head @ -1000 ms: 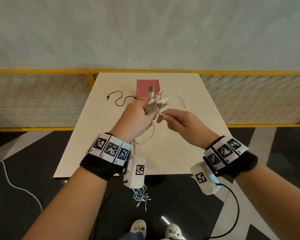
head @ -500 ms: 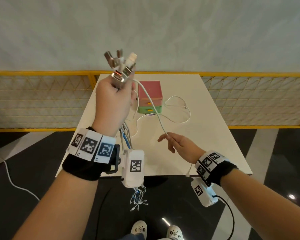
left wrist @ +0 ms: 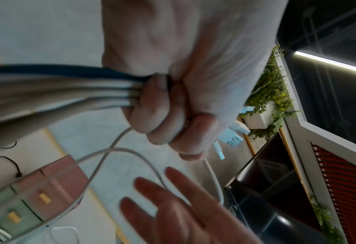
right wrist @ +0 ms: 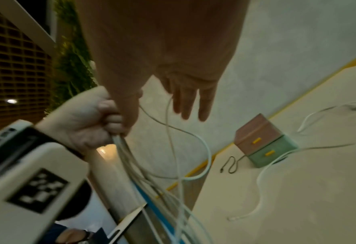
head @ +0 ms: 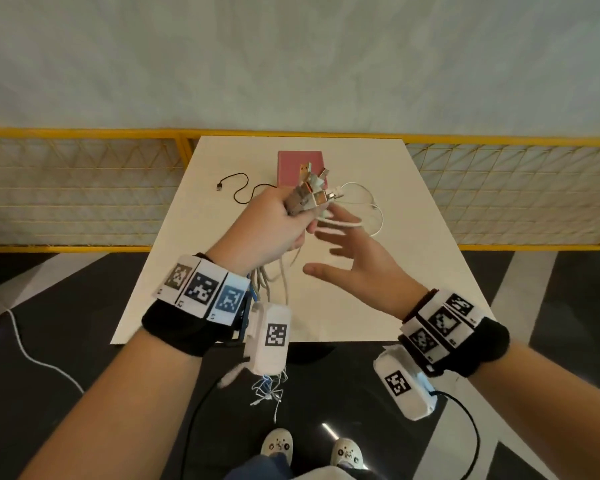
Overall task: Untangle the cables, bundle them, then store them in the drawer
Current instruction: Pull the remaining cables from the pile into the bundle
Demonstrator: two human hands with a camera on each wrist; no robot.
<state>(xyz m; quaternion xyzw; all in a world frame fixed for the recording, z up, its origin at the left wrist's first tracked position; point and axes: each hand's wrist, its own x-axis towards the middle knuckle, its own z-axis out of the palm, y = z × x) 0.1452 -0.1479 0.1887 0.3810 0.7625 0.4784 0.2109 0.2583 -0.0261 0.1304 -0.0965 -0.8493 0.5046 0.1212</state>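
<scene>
My left hand (head: 284,223) grips a bundle of white and blue cables (left wrist: 68,92) in a fist above the table. Several USB plugs (head: 310,190) stick out of the top of the fist, and the loose ends (head: 269,393) hang below my wrist. My right hand (head: 343,251) is just right of the fist with fingers spread and straight. One white cable (head: 342,223) loops from the fist across its fingertips. The small drawer box (head: 300,168), pink above green with yellow handles, stands at the back of the table, both drawers closed (right wrist: 260,140).
A black cable (head: 239,188) lies on the white table (head: 413,271) left of the box. A white cable (head: 373,211) trails over the table to its right. A yellow mesh fence (head: 84,188) runs behind. The dark floor and my shoes (head: 278,445) are below.
My left hand, raised high with the bundle half a second ago, has come back down. My right hand has let go of the white cable, opened and moved up beside the fist.
</scene>
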